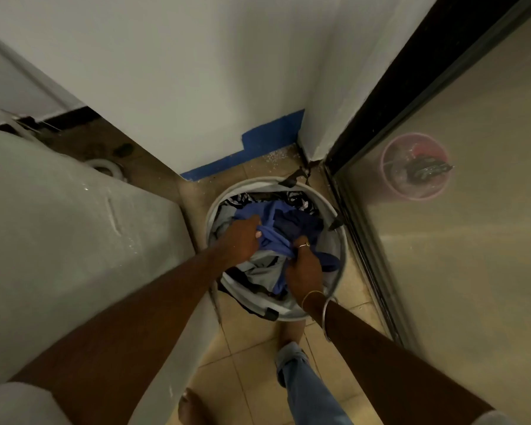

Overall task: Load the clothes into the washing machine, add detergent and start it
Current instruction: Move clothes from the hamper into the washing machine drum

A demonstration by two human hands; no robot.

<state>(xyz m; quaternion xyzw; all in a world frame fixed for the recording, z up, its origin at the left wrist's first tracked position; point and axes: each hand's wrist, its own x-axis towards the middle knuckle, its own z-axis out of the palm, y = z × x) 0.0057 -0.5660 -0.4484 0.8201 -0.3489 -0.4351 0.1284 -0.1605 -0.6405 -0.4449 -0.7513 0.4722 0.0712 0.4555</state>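
A round white laundry basket (339,265) stands on the tiled floor in the corner, filled with several clothes in blue, grey and black-and-white print. Both my hands reach down into it. My left hand (241,239) grips a bunch of a light blue garment (273,233) at the upper left. My right hand (302,266), with a ring and bangles at the wrist, grips the same blue cloth lower down. A large white-grey body that may be the washing machine (59,240) fills the left side; its lid and controls are not visible.
A white wall with a blue painted base (258,148) lies behind the basket. A frosted glass door in a dark frame (442,240) runs along the right, with a pink bucket (416,165) behind it. My feet and jeans leg (304,388) stand on the tiles.
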